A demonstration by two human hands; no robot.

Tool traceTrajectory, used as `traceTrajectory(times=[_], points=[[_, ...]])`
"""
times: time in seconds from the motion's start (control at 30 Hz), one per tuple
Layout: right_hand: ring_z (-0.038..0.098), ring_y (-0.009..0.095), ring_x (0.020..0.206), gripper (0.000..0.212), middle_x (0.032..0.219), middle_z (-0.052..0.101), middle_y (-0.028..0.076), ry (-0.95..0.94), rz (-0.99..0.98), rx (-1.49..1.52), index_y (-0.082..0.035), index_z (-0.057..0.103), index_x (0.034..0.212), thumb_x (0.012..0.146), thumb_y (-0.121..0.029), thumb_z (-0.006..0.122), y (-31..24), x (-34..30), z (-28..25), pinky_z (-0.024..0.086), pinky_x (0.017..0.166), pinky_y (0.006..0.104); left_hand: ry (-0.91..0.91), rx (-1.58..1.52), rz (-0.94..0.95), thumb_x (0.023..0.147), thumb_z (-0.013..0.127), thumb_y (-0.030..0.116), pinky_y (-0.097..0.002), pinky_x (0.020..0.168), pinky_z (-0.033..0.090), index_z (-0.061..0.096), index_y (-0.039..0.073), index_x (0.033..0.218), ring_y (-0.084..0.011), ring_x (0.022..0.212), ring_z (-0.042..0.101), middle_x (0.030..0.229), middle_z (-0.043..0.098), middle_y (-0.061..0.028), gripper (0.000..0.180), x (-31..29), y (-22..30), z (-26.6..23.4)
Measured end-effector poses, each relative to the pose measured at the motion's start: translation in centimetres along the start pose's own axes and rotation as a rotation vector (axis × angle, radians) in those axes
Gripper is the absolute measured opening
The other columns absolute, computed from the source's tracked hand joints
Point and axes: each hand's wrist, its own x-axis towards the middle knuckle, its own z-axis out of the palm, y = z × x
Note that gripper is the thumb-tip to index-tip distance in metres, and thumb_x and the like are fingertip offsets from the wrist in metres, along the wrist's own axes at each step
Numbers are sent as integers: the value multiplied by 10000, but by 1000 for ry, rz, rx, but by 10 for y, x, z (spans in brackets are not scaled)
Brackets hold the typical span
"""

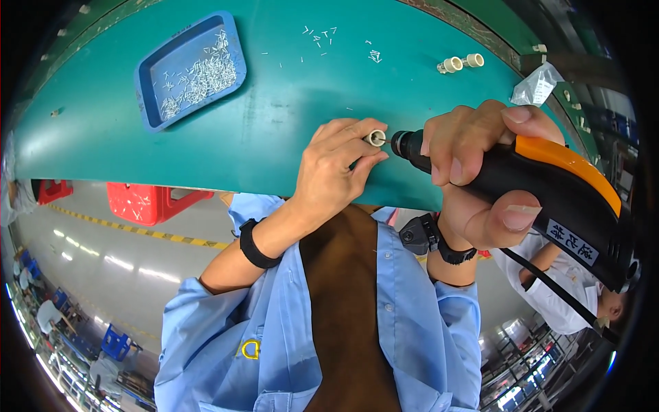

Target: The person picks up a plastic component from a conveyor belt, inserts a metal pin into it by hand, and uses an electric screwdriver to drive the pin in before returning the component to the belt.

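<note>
Watch that little white cup (pixel 375 138).
Your left hand (pixel 329 163) pinches it over the green table (pixel 274 147), the bit (pixel 386 141) at its mouth; your right hand (pixel 473 143) grips the driver (pixel 528 180). A wobble could slip the bit into your left hand.

Count: 2 grips, left grip (pixel 333 161) and right grip (pixel 473 147). 1 power driver (pixel 549 185). 3 cream fittings (pixel 375 138): 1 in left grip, 2 on the surface (pixel 274 151). 1 blue tray (pixel 146 103). Metal pins (pixel 213 79) in tray: too many to count; loose on the surface, over a dozen, exact figure unclear. 1 plastic bag (pixel 537 86). 2 red stools (pixel 137 204) at left. 1 nearby co-worker (pixel 566 288); farther people too small to count.
</note>
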Motion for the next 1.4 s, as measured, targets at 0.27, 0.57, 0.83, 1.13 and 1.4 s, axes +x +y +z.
traceTrajectory(times=[0.27,0.57,0.83,1.13,1.4], points=[[470,148,487,539,680,491,40,93,116,-18,-56,446,1189,852,-453,586,-3,-2,10,383,478,306,1,13,7,674,723,17,-356,773,455,633,21,732,-245,897,605,1017,664,-42,108,1,1,-1],[441,141,483,452,682,479,37,66,93,-73,-78,454,1165,866,-393,580,1,-4,16,377,485,311,12,13,1,675,717,21,-353,775,455,638,21,722,-245,894,605,1018,664,-41,92,1,4,-4],[485,144,568,610,772,510,33,-82,-121,190,-90,421,1274,885,-551,512,-24,-5,-6,417,578,337,-4,16,20,655,711,-38,-335,754,488,645,15,740,-252,885,620,1030,673,-59,120,2,3,0],[493,147,564,608,784,514,37,-38,-86,174,-78,404,1287,902,-539,494,-9,-22,-7,422,591,344,-17,26,-8,642,700,-79,-308,730,511,648,9,753,-238,884,631,1038,680,-58,150,1,3,-2],[486,145,541,619,769,517,38,-84,-114,175,-78,401,1288,895,-546,501,-7,-21,-9,420,564,339,-25,40,-13,638,702,-78,-308,732,513,653,12,758,-240,893,632,1041,681,-60,158,1,3,-3]])
